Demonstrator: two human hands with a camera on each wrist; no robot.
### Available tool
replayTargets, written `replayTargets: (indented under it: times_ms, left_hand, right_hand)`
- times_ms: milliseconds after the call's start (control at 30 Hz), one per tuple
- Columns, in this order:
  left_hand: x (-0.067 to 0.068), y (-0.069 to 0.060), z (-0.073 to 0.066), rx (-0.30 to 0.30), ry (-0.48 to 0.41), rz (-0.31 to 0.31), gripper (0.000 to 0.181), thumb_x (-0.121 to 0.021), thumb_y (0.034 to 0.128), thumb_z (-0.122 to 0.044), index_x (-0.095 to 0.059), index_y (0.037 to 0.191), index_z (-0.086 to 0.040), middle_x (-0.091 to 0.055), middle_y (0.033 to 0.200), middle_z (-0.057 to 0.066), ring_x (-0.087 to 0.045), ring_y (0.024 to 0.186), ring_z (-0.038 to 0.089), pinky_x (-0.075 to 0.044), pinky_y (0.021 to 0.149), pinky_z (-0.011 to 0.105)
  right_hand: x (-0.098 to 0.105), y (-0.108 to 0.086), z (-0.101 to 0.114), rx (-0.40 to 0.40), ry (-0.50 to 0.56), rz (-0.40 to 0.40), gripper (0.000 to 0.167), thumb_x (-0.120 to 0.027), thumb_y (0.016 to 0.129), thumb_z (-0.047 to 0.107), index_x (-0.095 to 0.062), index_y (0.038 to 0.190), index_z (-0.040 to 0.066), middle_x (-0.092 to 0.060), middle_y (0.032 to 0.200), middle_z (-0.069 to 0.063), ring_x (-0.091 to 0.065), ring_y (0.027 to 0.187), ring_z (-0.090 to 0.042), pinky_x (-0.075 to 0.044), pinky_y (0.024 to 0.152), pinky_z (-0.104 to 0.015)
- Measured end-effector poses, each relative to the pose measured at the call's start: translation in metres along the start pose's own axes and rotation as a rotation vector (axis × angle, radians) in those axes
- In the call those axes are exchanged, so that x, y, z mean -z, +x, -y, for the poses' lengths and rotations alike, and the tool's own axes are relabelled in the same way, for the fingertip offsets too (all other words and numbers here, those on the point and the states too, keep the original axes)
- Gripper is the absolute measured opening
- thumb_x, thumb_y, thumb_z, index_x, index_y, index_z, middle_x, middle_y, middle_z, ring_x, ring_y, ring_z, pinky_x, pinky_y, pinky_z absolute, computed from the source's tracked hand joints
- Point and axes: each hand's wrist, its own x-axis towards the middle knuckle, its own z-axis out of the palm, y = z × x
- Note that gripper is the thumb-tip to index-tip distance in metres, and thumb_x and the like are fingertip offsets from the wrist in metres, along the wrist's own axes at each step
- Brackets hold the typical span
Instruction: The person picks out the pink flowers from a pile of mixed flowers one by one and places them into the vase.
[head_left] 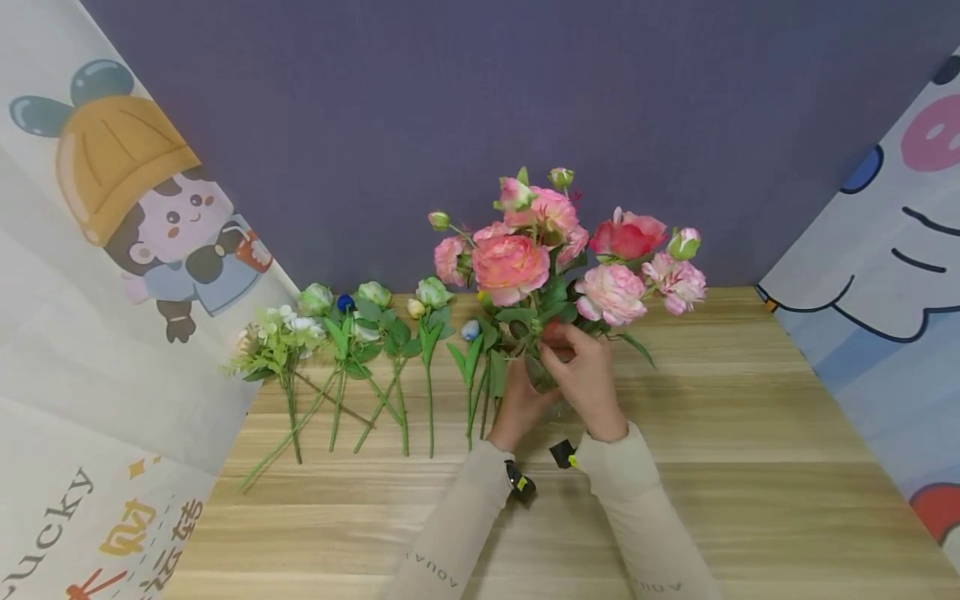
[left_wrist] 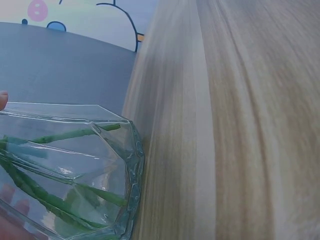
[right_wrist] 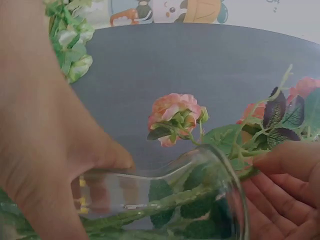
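A clear faceted glass vase (left_wrist: 107,165) stands on the table with green stems inside it. My left hand (head_left: 522,404) is wrapped around the vase's body; in the right wrist view its thumb and fingers lie on either side of the glass. At the flared rim, my right hand (head_left: 588,375) pinches a green flower stem (right_wrist: 245,172) between thumb and fingers. Above the hands spread pink peony-like flowers (head_left: 512,268), with a redder bloom (head_left: 628,236) and pale pink ones (head_left: 611,293) to the right. In the head view, leaves and hands mostly hide the vase.
Left of the vase lie loose artificial stems: a white-flowered sprig (head_left: 288,333), green-white roses (head_left: 373,293), a dark blue bud (head_left: 345,303) and a light blue tulip (head_left: 470,330). A dark blue-grey panel (head_left: 480,100) closes off the table's (head_left: 735,500) back; printed cloths hang at both sides.
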Motion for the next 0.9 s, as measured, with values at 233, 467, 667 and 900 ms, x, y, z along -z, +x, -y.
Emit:
replayTargets:
  times_ms: [233, 467, 667, 900]
  left_hand:
    - [0.0002, -0.0016, -0.0033, 0.059, 0.072, -0.018, 0.083, -0.078, 0.0765, -0.024, -0.031, 0.143, -0.008, -0.041, 0.138, 0.013, -0.037, 0.129, 0.023, -0.032, 0.107, 0.042]
    - [0.0001, -0.0019, -0.0028, 0.091, 0.095, -0.021, 0.090, -0.077, 0.0768, -0.026, -0.024, 0.146, -0.007, -0.035, 0.142, 0.016, -0.032, 0.132, 0.027, -0.030, 0.108, 0.045]
    - [0.0001, -0.0008, -0.0003, 0.064, 0.079, -0.021, 0.089, -0.077, 0.0768, -0.025, -0.023, 0.146, -0.010, -0.034, 0.143, 0.014, -0.032, 0.134, 0.026, -0.029, 0.109, 0.047]
    - [-0.0002, -0.0002, -0.0002, 0.044, 0.079, -0.030, 0.088, -0.077, 0.0751, -0.025, -0.026, 0.145, -0.008, -0.037, 0.142, 0.014, -0.033, 0.133, 0.026, -0.028, 0.109, 0.046]
  right_hand:
    - [0.0004, -0.0005, -0.0019, -0.029, -0.063, 0.039, 0.010, -0.066, 0.080, -0.004, -0.066, 0.090, -0.005, -0.069, 0.085, -0.017, -0.068, 0.075, -0.026, -0.056, 0.066, -0.033]
    - [0.0012, 0.0001, -0.0021, -0.025, -0.129, 0.067, 0.011, -0.068, 0.079, -0.004, -0.066, 0.090, -0.005, -0.069, 0.085, -0.018, -0.068, 0.075, -0.028, -0.056, 0.068, -0.039]
    - [0.0038, 0.0022, 0.0002, -0.018, -0.171, 0.115, 0.013, -0.068, 0.080, -0.003, -0.066, 0.093, -0.005, -0.069, 0.085, -0.018, -0.068, 0.074, -0.028, -0.055, 0.067, -0.039]
    - [0.0048, 0.0045, -0.0003, -0.050, -0.205, 0.164, 0.013, -0.067, 0.081, -0.002, -0.065, 0.093, -0.005, -0.069, 0.085, -0.018, -0.067, 0.074, -0.029, -0.055, 0.067, -0.041]
